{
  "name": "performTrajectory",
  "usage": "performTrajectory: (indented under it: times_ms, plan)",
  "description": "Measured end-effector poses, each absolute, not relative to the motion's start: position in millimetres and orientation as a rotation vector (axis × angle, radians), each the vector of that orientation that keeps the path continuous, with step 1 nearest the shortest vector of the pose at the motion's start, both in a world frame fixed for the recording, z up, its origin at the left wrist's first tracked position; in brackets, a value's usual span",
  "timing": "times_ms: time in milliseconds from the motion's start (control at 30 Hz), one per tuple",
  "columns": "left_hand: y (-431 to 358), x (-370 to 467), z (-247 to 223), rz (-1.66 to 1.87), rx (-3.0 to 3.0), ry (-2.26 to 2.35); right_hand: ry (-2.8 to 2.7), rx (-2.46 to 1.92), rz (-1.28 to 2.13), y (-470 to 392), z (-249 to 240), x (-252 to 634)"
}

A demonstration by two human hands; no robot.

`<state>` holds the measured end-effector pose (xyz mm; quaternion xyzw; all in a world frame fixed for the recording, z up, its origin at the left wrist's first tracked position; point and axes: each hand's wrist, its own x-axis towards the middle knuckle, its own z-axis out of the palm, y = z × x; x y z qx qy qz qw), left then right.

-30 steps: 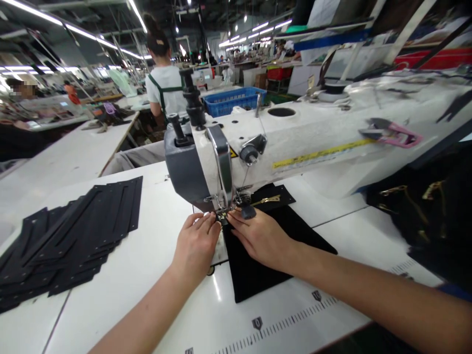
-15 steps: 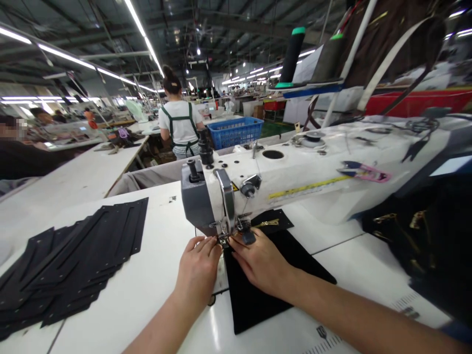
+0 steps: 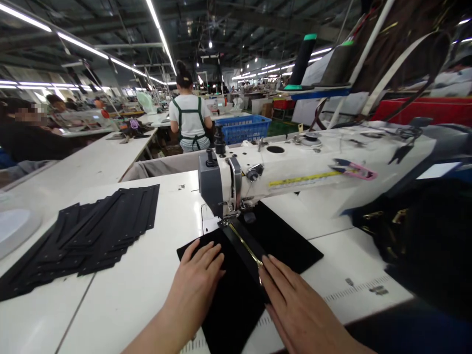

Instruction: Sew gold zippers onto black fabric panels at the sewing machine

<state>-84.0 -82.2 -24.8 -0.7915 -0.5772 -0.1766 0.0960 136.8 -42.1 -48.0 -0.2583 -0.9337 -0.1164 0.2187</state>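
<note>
A black fabric piece [image 3: 236,305] lies turned at an angle on the white sewing table, with a gold zipper [image 3: 244,244] set in a dark strip along it. The strip's far end sits at the presser foot [image 3: 225,222] of the white sewing machine [image 3: 313,169]. Fingers stretched out, my left hand [image 3: 199,275] rests on the fabric left of the zipper. My right hand [image 3: 291,295] lies flat across the fabric's right side, its fingertips beside the zipper's near end. Both hands are open.
Left on the table is a fanned stack of black punched pieces [image 3: 106,231]. Dark fabric with gold zippers [image 3: 424,236] is heaped at the right. Pink-handled thread snips [image 3: 356,169] lie against the machine arm. A person in a green apron [image 3: 190,118] stands beyond, near a blue basket [image 3: 243,129].
The fabric has turned and swung toward me and left, exposing the zipper. Both hands have drawn back from the presser foot and flattened out. The camera view has shifted slightly.
</note>
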Motion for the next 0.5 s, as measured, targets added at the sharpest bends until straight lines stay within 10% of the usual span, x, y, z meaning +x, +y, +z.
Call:
performTrajectory:
  times_ms: [500]
  plan:
    - [-82,-80,-28,-0.590,-2.346,-1.839,-2.505,-0.436,0.050,-29,-28,147]
